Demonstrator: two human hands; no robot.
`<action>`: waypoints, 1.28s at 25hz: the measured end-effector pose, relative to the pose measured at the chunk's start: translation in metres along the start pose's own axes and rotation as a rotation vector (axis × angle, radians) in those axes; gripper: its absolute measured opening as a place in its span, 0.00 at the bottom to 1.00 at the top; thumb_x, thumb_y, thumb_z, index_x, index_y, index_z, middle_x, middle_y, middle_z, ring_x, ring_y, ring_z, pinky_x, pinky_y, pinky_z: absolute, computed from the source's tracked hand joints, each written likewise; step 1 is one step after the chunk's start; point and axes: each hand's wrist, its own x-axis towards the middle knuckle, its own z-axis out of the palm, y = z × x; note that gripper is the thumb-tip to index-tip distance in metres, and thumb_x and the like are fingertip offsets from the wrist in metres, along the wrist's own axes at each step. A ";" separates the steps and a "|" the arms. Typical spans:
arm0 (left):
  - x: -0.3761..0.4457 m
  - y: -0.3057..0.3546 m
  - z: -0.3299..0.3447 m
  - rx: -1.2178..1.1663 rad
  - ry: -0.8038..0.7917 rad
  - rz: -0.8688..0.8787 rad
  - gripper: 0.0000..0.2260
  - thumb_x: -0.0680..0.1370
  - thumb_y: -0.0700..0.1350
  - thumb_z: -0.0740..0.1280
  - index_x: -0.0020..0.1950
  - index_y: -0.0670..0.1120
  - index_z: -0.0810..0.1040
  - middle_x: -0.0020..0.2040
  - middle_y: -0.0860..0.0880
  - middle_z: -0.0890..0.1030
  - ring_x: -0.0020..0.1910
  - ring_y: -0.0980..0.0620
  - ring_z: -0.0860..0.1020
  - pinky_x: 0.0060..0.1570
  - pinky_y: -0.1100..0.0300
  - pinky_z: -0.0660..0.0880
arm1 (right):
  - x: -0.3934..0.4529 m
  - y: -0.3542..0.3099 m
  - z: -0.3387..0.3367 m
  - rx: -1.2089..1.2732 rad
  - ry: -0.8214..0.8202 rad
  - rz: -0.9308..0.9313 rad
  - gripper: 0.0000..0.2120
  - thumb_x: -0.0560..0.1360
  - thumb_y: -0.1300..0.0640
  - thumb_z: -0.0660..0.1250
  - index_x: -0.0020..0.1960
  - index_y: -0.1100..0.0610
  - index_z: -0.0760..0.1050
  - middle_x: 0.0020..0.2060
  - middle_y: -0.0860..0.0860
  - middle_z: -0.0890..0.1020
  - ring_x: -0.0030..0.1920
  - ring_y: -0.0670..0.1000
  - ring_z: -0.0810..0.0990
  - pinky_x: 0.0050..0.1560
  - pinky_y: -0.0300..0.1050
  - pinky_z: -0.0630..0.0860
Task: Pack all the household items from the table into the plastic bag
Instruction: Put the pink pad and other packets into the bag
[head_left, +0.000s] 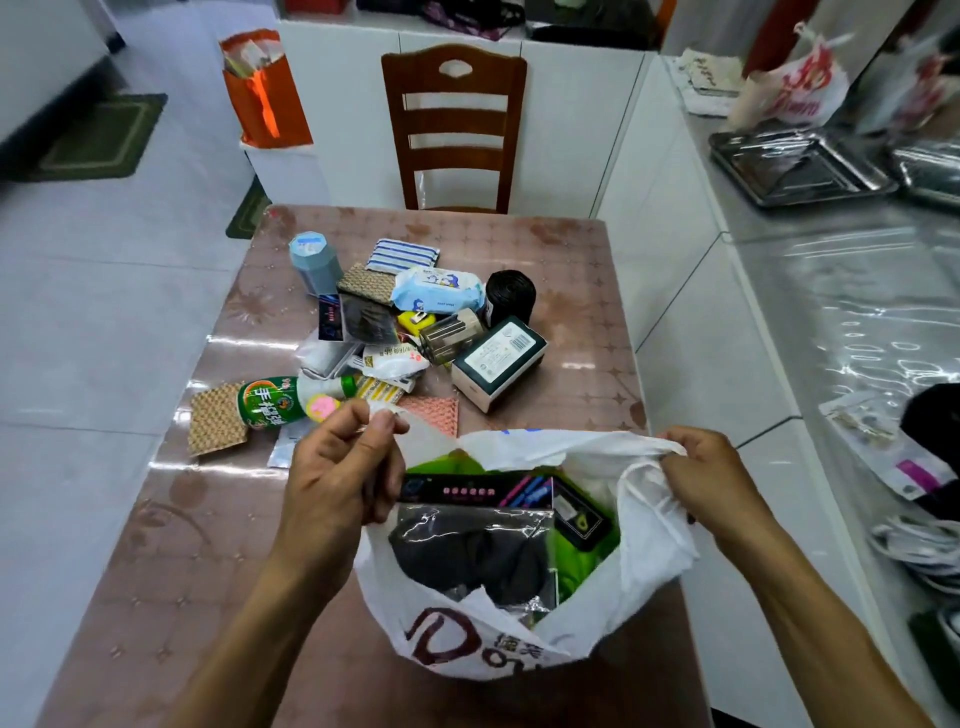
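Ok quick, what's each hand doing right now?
Left hand: pinches the plastic bag's rim.
Right hand: grips the bag's other edge.

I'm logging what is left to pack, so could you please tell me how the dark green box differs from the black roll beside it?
The dark green box is rectangular, with a white label on top; the black roll is cylindrical and plain. The box lies flat, nearer the plastic bag; the roll stands behind it. Both remain on the table, unpacked.

Pale tiled floor (104, 291) with a green doormat (98, 137), brown slatted wooden chair (454, 130) against white cabinets (571, 119), shiny steel counter (841, 291) on the right.
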 end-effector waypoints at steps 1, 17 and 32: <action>-0.003 0.000 -0.003 0.013 -0.017 -0.015 0.12 0.78 0.49 0.63 0.43 0.41 0.76 0.24 0.46 0.70 0.20 0.51 0.64 0.20 0.65 0.61 | 0.003 0.001 0.000 -0.148 0.008 -0.017 0.11 0.72 0.64 0.62 0.35 0.51 0.72 0.29 0.45 0.78 0.35 0.52 0.78 0.29 0.40 0.65; 0.044 -0.032 -0.001 -0.127 0.002 -0.564 0.07 0.77 0.40 0.64 0.50 0.39 0.80 0.31 0.42 0.79 0.25 0.48 0.75 0.26 0.60 0.71 | 0.180 -0.090 0.157 -1.017 -0.289 -0.683 0.34 0.73 0.60 0.68 0.75 0.49 0.60 0.74 0.51 0.65 0.68 0.59 0.68 0.63 0.56 0.69; 0.015 0.002 -0.024 -0.042 0.006 -0.377 0.13 0.79 0.51 0.61 0.57 0.49 0.81 0.28 0.47 0.64 0.25 0.53 0.58 0.29 0.57 0.51 | 0.094 -0.124 0.062 0.043 0.122 -0.559 0.38 0.56 0.44 0.75 0.63 0.53 0.70 0.56 0.52 0.78 0.54 0.53 0.76 0.47 0.46 0.77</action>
